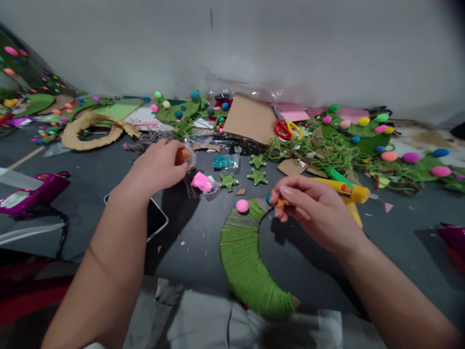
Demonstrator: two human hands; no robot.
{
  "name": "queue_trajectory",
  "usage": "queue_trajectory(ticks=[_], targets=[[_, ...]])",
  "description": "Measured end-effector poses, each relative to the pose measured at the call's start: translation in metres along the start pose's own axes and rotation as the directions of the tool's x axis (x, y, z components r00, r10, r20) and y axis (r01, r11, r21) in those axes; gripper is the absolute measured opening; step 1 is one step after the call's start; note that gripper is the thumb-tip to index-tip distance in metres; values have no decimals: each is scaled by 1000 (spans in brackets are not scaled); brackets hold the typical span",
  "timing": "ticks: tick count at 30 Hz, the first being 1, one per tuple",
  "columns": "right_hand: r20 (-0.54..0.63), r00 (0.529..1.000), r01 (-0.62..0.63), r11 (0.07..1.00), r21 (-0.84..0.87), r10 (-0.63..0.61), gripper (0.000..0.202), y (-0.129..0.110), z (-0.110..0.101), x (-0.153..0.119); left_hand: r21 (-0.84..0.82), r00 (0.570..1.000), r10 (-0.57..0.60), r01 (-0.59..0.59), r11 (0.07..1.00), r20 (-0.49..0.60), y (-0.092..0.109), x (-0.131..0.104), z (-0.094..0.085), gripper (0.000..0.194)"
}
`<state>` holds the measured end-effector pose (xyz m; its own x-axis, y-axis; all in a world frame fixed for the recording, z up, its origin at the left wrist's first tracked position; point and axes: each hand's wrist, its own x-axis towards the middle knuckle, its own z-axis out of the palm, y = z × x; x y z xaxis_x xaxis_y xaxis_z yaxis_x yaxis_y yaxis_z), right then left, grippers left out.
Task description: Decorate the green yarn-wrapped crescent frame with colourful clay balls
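Honestly, a light pinch is everything with soft orange bits

So, taking the green yarn-wrapped crescent (245, 252) as the middle of the clock, it lies on the near part of the tabletop (196, 252), with a pink ball (242, 206) at its 12. The right hand (308, 201) is over at 1 o'clock, pinching a small orange lump (283, 202) between thumb and fingers. Left hand (160, 162) sits out around 10:30, fingers curled round an orange packet (182, 155) with clear wrap showing at the fingertips.

Looks like modelling clay to me, so I'd keep that pinch gentle and turn the lump evenly, otherwise you'll get flat spots. Keep the wrap folded over the packet too; I reckon loose stuff dries out quick.

Watch the teal ball (268, 198) right by the right fingertips. Can't tell if it's sitting on the crescent or not, but a careless knuckle could knock it. Also give the green stars (228, 182) at 11:30 and the pink packet (202, 182) at 11 some room, and mind the yellow glue gun (341, 191) at 2, in case it's hot.
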<state>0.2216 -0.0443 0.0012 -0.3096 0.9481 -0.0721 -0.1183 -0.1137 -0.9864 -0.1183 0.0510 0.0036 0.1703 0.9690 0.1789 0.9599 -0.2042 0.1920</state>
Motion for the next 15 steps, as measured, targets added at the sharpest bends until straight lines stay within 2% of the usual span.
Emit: queue_trajectory(ticks=[2,4,6,8,9,10,12,13,14,15], targets=[[50,999,-19,1000,10,19,27,1,0,0,-16,1000,3,-3,1000,23,-4,-1,-1,45],[60,998,-2,999,-33,4,30,4,1,0,-122,999,44,-47,991,-24,8,-10,-4,50],[29,1000,6,998,-67,-4,33,7,3,0,-269,986,25,-69,961,-164,35,-22,-6,45],[-37,999,13,997,-80,-16,43,11,5,-1,-366,976,24,-104,925,-217,69,-35,-8,35],[-84,996,28,996,-82,-35,47,12,6,-1,-553,972,8,-139,822,-233,88,-40,-7,31],[-138,988,56,995,-82,-67,48,14,7,0,-700,982,30,-154,697,-186,106,-44,-6,28],[-213,970,114,992,-45,-121,44,14,8,2,-860,990,101,-138,491,-101,137,-49,-3,23],[-216,968,130,992,0,-126,43,13,7,3,-888,988,148,-114,446,-53,149,-49,0,25],[-196,973,133,990,55,-120,44,12,6,5,-887,979,202,-118,446,-28,158,-49,3,27],[-157,981,129,985,112,-111,48,10,4,6,-877,968,246,-159,454,-48,164,-48,6,30]])
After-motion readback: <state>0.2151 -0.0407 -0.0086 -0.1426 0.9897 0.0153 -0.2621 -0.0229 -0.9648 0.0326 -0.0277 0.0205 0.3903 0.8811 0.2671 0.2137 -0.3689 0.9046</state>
